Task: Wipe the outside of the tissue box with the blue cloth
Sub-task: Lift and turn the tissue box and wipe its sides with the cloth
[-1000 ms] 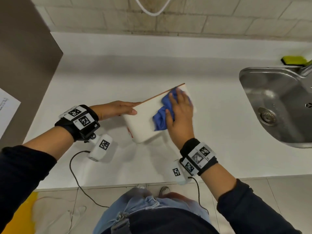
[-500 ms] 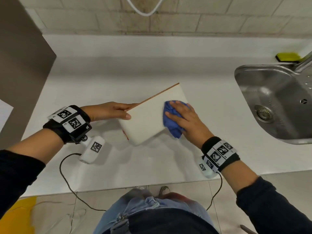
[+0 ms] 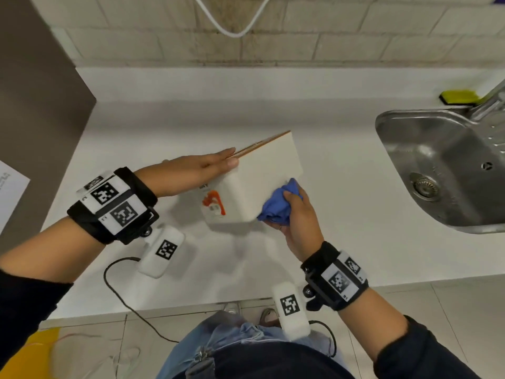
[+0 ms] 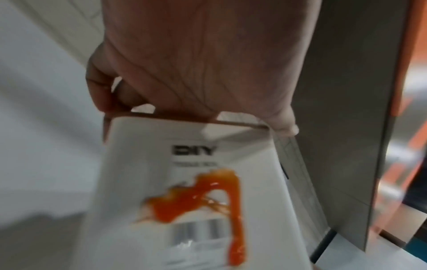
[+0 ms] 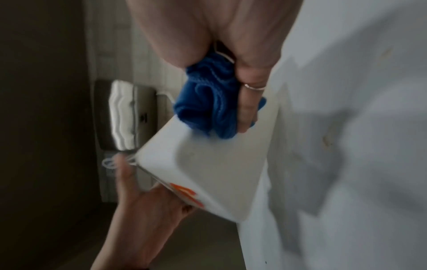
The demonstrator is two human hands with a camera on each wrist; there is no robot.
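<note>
A white tissue box (image 3: 267, 170) with a wooden lid edge stands tilted on the white counter (image 3: 136, 138). An orange stain (image 3: 214, 205) marks its near end face, which fills the left wrist view as the box (image 4: 184, 146) with the stain (image 4: 196, 199). My left hand (image 3: 226, 160) lies flat with straight fingers against the box's left side. My right hand (image 3: 292, 203) grips the bunched blue cloth (image 3: 276, 206) and presses it on the box's right lower edge. In the right wrist view the cloth (image 5: 205, 102) sits on the box (image 5: 208, 164).
A steel sink (image 3: 437, 170) lies at the right, with a yellow-green sponge (image 3: 459, 97) and a tap (image 3: 492, 99) behind it. A grey panel (image 3: 35, 105) stands at the left. The counter's front edge runs just under my wrists.
My right hand slid the cloth from the box's top face down to its right lower edge. The box turned, so its stained end face now shows. The left hand stayed on its side.
</note>
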